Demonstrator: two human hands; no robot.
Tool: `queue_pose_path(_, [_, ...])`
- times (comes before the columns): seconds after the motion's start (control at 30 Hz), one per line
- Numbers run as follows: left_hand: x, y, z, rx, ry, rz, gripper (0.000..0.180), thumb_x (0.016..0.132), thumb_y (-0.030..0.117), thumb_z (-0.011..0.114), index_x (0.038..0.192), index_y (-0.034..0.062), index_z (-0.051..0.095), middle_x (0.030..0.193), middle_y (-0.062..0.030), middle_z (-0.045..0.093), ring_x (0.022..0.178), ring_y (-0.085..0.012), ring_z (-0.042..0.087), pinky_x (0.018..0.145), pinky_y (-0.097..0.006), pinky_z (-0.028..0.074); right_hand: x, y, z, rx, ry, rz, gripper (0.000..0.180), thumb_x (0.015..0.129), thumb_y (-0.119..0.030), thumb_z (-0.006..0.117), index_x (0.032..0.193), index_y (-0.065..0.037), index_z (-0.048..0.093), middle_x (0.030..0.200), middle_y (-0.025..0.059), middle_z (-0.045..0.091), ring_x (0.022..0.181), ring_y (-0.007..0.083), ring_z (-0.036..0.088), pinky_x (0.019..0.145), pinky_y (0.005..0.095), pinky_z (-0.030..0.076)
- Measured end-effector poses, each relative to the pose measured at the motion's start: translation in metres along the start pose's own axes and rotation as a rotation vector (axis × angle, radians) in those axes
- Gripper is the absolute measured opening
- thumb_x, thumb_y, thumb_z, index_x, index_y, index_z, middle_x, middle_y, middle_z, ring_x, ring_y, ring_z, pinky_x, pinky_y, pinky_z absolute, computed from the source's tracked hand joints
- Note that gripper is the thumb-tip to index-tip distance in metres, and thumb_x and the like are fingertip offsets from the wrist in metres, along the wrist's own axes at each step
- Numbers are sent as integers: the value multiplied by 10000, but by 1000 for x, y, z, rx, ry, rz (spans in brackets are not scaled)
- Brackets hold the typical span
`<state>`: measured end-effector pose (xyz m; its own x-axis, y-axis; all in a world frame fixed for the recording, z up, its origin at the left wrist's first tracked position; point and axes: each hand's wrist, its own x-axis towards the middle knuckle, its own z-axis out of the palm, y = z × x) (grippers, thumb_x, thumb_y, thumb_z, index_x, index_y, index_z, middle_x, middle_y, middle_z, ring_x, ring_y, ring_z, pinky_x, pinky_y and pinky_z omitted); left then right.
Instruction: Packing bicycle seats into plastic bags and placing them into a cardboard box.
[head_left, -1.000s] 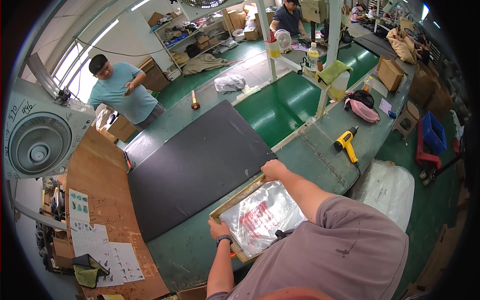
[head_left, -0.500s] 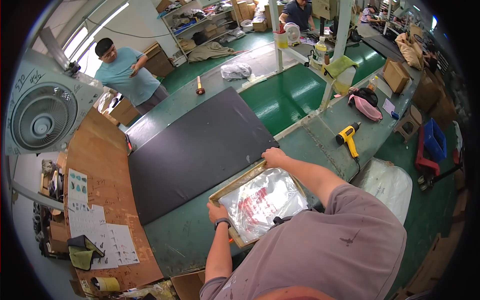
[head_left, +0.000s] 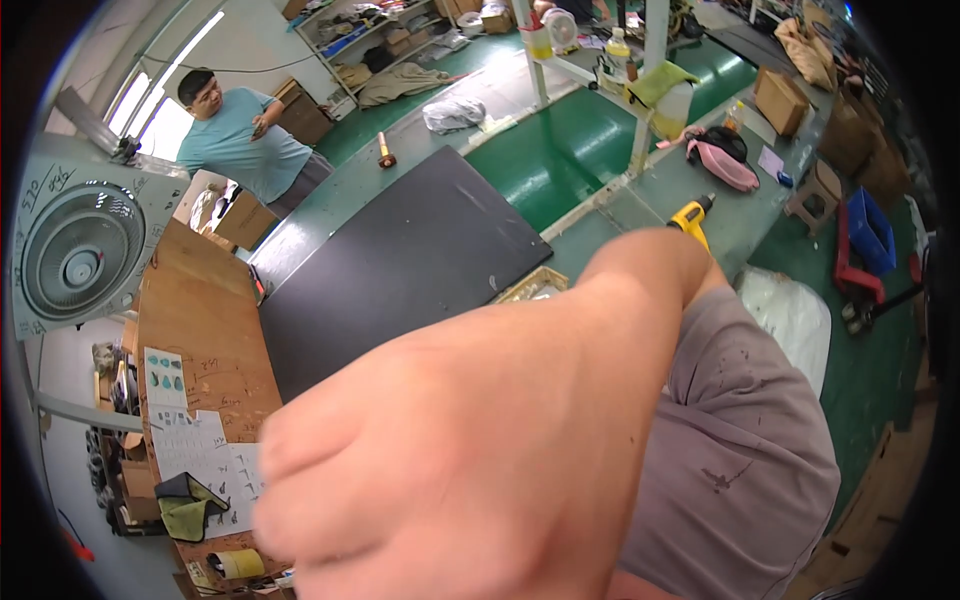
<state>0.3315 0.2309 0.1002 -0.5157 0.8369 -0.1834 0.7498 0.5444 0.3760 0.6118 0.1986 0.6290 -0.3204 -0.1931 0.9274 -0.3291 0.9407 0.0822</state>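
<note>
My right hand [head_left: 430, 440] fills the lower middle of the view, very close up, its arm bent across from the right. Its fingers are curled and closed; what they hold, if anything, is hidden. Behind the forearm, a corner of a shallow tan box [head_left: 537, 283] shows, with a little shiny clear plastic inside. The rest of that box is covered by my hand. A black sheet or board [head_left: 400, 260] lies flat on the green bench beyond it. My left hand is out of sight.
A yellow heat gun [head_left: 692, 215] lies on the bench to the right, partly behind my arm. A hammer [head_left: 386, 150] rests on the far strip. A fan [head_left: 80, 265] stands at left above a brown board [head_left: 205, 310] with papers. A person in blue stands beyond.
My right hand has let go of the box's far edge and come up close to the camera. My left hand, earlier at the box's left side, no longer shows.
</note>
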Motion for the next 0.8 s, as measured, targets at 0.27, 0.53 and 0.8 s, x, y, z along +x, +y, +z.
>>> queue_pose_path(0.27, [9,17,7,4,-28,54,481,981,239,681,1406,65,537,1169,-261,777,1043,-488,750,921,-563,595,-26,-65,-27,-65,64,2,184,827,-228,734,869,-98,612,804,34,611,804,274,677,655,406,557])
queue_pose_path(0.53, [0,-6,4,-112,44,-65,530,933,281,726,1384,84,529,1174,-283,767,1097,-504,736,964,-578,575,-33,-77,-27,92,117,-97,192,827,-235,724,839,-107,582,767,24,590,753,264,665,615,406,545])
queue_pose_path(0.8, [11,-43,25,-48,120,176,566,921,286,736,1415,89,543,1256,-266,757,1154,-501,720,1003,-568,569,27,16,7,-158,159,11,207,828,-242,714,809,-116,552,729,14,568,701,255,653,575,405,534])
